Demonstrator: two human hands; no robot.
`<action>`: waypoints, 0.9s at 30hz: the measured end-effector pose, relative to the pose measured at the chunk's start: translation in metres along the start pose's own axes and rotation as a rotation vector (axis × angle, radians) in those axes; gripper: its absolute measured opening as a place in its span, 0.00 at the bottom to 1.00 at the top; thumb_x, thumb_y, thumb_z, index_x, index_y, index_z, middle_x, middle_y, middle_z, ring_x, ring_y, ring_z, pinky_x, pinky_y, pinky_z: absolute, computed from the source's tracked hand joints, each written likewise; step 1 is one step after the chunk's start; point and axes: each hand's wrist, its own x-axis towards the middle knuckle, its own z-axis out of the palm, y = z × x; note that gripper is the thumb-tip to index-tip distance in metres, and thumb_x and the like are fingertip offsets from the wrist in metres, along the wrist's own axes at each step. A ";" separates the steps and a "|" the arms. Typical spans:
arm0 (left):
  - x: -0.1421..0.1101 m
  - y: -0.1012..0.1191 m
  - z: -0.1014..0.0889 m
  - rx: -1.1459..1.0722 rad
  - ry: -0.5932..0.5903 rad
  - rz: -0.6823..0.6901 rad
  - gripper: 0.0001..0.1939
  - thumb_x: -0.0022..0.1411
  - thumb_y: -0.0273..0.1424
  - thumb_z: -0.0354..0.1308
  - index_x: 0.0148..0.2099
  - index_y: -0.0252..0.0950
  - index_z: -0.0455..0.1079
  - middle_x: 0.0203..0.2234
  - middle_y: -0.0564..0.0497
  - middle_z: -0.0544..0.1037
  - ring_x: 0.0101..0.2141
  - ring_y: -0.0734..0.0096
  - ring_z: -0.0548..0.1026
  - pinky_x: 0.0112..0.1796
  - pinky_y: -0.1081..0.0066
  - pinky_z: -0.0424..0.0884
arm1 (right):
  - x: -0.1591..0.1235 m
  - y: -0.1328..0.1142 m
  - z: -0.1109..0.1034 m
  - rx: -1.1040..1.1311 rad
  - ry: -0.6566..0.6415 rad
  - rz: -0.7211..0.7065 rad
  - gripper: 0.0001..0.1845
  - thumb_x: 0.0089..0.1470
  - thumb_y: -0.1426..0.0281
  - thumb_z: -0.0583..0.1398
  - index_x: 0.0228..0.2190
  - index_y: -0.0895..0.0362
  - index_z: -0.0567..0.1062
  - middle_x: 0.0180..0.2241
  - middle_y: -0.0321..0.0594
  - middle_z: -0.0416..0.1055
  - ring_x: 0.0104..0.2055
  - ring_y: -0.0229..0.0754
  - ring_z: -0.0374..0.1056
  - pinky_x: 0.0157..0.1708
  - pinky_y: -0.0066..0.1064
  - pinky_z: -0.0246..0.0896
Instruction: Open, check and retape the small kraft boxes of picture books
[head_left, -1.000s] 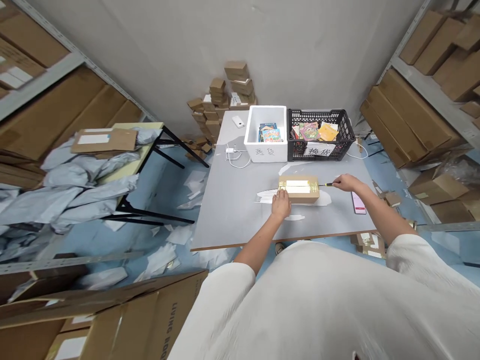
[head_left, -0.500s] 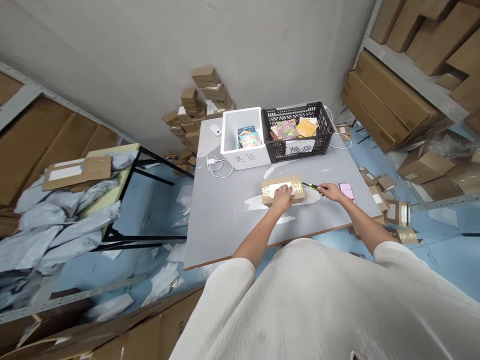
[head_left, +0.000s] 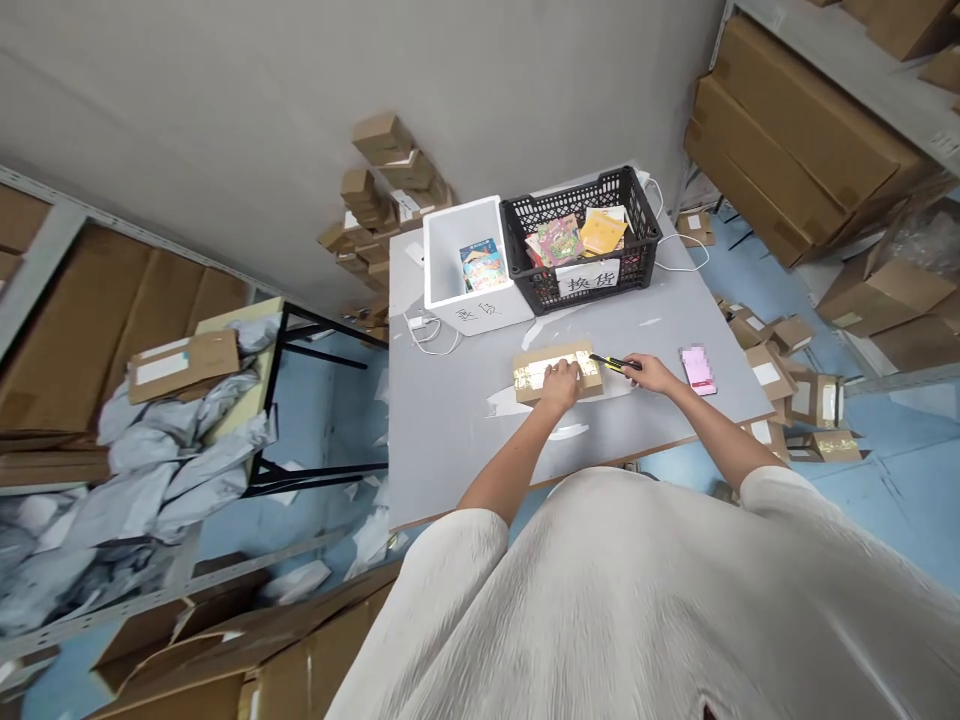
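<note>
A small brown cardboard box with shiny tape and a white label lies on the grey table. My left hand rests on top of it, fingers apart and slightly bent, pressing from above rather than wrapping around it. My right hand is closed around a yellow and black utility knife. The knife points left, its front end at the upper right part of the box. Whether the blade cuts into the tape is too small to tell. To the right lies a phone with a pink screen.
Behind the box stand a white foam bin and a black plastic crate, both holding booklets. A white cable lies at left. Cardboard boxes lie beyond the right edge; grey mailing bags are piled at left.
The knife's front end has come from the box's right side to over its top right part. My left hand stays on the box. The whole view has turned slightly.
</note>
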 end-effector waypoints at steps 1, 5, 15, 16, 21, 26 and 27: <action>-0.001 0.000 0.001 -0.005 0.002 -0.009 0.34 0.68 0.33 0.67 0.72 0.38 0.61 0.64 0.36 0.70 0.64 0.47 0.73 0.70 0.52 0.57 | 0.003 0.000 -0.001 -0.017 -0.014 -0.015 0.19 0.68 0.55 0.62 0.50 0.55 0.81 0.40 0.41 0.82 0.31 0.40 0.78 0.35 0.28 0.71; -0.004 -0.003 0.001 -0.018 0.011 -0.017 0.35 0.67 0.33 0.68 0.72 0.40 0.61 0.64 0.37 0.69 0.61 0.49 0.75 0.71 0.52 0.56 | 0.015 -0.005 -0.014 -0.224 -0.058 -0.095 0.19 0.69 0.58 0.60 0.53 0.55 0.83 0.39 0.42 0.84 0.39 0.45 0.78 0.41 0.31 0.69; -0.012 -0.001 0.006 -0.027 0.052 -0.017 0.35 0.68 0.31 0.67 0.73 0.39 0.60 0.65 0.37 0.69 0.63 0.52 0.73 0.73 0.52 0.53 | 0.051 -0.033 -0.036 -0.640 -0.136 -0.188 0.19 0.68 0.56 0.60 0.51 0.51 0.85 0.46 0.45 0.84 0.48 0.50 0.75 0.45 0.31 0.61; -0.012 -0.001 0.006 -0.029 0.055 -0.017 0.35 0.68 0.31 0.67 0.73 0.39 0.60 0.65 0.37 0.69 0.63 0.52 0.73 0.73 0.52 0.53 | 0.052 -0.034 -0.036 -0.633 -0.150 -0.185 0.19 0.68 0.56 0.59 0.49 0.51 0.85 0.44 0.44 0.84 0.46 0.49 0.74 0.44 0.31 0.61; -0.012 -0.003 0.006 -0.040 0.057 -0.013 0.34 0.69 0.33 0.66 0.73 0.42 0.59 0.65 0.38 0.69 0.61 0.52 0.75 0.72 0.51 0.54 | 0.041 -0.026 -0.036 -0.491 -0.239 -0.158 0.20 0.67 0.55 0.56 0.38 0.52 0.83 0.31 0.37 0.77 0.35 0.44 0.67 0.36 0.30 0.58; -0.014 -0.002 0.005 -0.069 0.055 -0.013 0.33 0.69 0.34 0.66 0.72 0.40 0.61 0.65 0.38 0.69 0.59 0.53 0.76 0.74 0.52 0.51 | 0.016 -0.013 -0.038 -0.272 -0.302 -0.071 0.22 0.64 0.50 0.57 0.35 0.54 0.81 0.25 0.34 0.68 0.28 0.40 0.62 0.31 0.30 0.58; -0.015 -0.001 0.004 -0.072 0.055 -0.015 0.34 0.69 0.34 0.67 0.72 0.39 0.61 0.64 0.37 0.70 0.59 0.53 0.75 0.74 0.52 0.51 | 0.012 -0.011 -0.038 -0.252 -0.297 -0.046 0.22 0.63 0.49 0.59 0.35 0.54 0.81 0.25 0.34 0.68 0.28 0.40 0.62 0.30 0.30 0.59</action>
